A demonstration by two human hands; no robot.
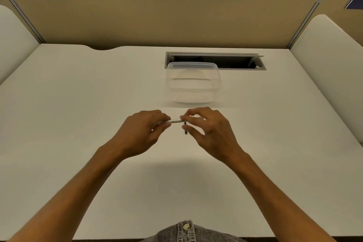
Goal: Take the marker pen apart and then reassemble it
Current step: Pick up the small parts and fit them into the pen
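The left hand pinches the white marker pen by one end above the table; the right hand closes loosely on the other end, beside a small dark part, seemingly detached. Most work likely remains.

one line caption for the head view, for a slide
Both hands, left hand and right hand, hold a white marker pen above the desk, a clear plastic container behind.
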